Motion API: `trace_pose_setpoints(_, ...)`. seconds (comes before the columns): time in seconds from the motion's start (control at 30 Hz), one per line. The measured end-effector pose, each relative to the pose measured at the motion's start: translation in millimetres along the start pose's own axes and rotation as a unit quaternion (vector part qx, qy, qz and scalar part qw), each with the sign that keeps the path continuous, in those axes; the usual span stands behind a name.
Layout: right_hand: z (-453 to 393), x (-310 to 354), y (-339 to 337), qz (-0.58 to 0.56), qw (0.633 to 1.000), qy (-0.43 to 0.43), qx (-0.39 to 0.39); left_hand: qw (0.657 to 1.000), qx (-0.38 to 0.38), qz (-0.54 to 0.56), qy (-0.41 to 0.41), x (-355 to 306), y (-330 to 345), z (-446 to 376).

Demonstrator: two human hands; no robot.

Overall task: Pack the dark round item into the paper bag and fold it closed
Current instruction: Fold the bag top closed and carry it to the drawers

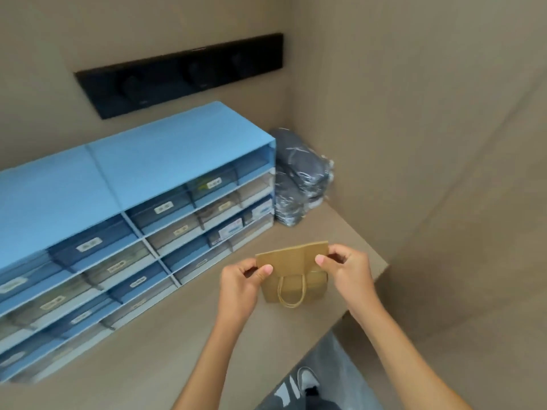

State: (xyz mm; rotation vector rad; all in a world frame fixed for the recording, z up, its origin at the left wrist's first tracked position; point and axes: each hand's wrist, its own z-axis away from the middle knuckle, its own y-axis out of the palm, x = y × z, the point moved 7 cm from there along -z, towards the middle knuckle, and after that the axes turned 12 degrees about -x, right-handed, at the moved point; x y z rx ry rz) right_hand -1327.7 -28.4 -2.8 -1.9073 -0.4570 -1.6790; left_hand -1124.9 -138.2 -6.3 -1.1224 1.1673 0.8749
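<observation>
A small brown paper bag [293, 270] with twisted paper handles hangs over the beige counter [165, 344] in the head view. My left hand [242, 279] pinches the bag's upper left corner. At the upper right corner my right hand [344, 266] pinches it between thumb and fingers. The top part of the bag is bent over toward me, and a handle loop hangs down in front. No dark round item shows outside the bag; the inside of the bag is hidden.
A blue drawer cabinet [124, 226] with several labelled drawers stands along the counter's left and back. A stack of dark items wrapped in plastic [299, 179] sits in the back corner. A black panel [180, 72] is on the wall. The counter's edge runs close on the right.
</observation>
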Motion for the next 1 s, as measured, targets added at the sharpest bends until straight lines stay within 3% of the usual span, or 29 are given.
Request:
trace_pose_setpoints(0.2,-62.6,-13.1,88.6,0.017,0.98,-0.018,0.195,0.985,-0.163,-0.01,-0.062,20.6,-26.2,-23.4)
trace_pose_setpoints(0.37,-69.7,-30.0,132.8,0.039,0.958,-0.013,0.284,0.967,-0.225,-0.041,-0.108,50.3,-40.3,-22.8)
trace_pose_setpoints(0.63,-60.1,-57.3,143.9,0.064,0.949,0.0,0.309,0.956,-0.241,-0.081,-0.144,82.9,-42.0,-14.7)
trace_pose_setpoints(1.0,-53.6,-39.2,142.6,0.039,0.939,0.018,0.342,0.96,-0.237,-0.086,-0.117,62.8,-39.1,-8.6)
